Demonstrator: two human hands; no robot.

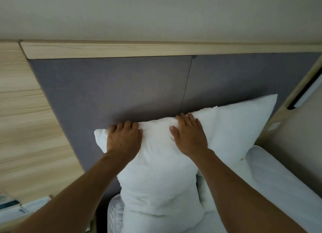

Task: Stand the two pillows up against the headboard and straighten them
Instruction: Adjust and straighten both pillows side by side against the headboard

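Two white pillows stand upright against the grey padded headboard (122, 86). The near pillow (156, 171) is on the left, and both my hands rest on its top edge. My left hand (124, 138) has its fingers curled over the upper left corner. My right hand (189, 137) lies flat with fingers spread on the upper right part, pressing the fabric. The second pillow (240, 126) leans against the headboard to the right, partly behind the first one.
A pale wooden ledge (139, 48) caps the headboard, with wood panelling (26, 128) at the left. The white sheet-covered mattress (278, 189) runs down the right. A side wall with a dark slot (301, 95) stands at the far right. Some items lie at the lower left (10, 205).
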